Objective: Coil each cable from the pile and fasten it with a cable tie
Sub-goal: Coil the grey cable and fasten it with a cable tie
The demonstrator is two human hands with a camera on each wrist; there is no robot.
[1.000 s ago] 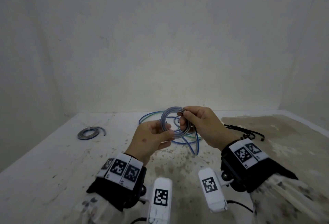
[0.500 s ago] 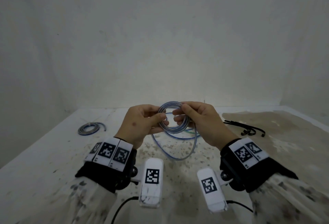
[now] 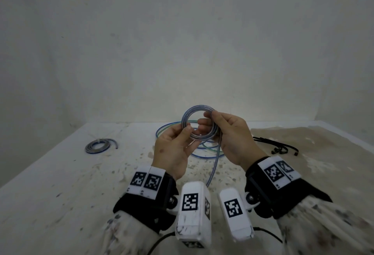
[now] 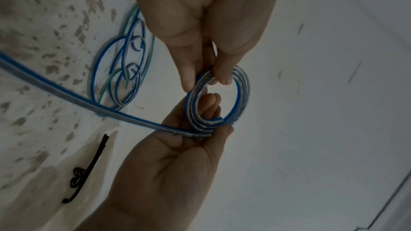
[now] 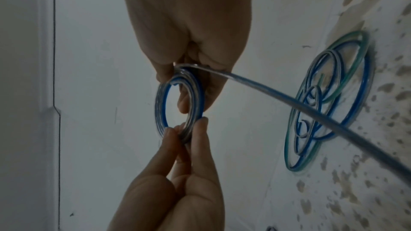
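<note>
Above the middle of the desk (image 3: 60, 183), held up between both hands, is a coil (image 3: 199, 125) of clear cable with a blue stripe, wound into a small ring of several turns. The left hand (image 3: 172, 153) pinches the coil's left side between thumb and fingertips, and the right hand (image 3: 232, 137) grips its right side with fingers curled through and around the turns. From the right hand the cable's loose tail (image 3: 214, 163) hangs down toward the near edge of the desk. Just beyond the hands, on the desk, lies the pile of loose cables (image 3: 182, 131), blue and green loops overlapping one another. To the right, well apart from the pile, a bunch of black cable ties (image 3: 277, 147) lies on a tan patch of the surface. Far to the left, a finished coil (image 3: 97, 146) rests flat on the desk by itself.
</note>
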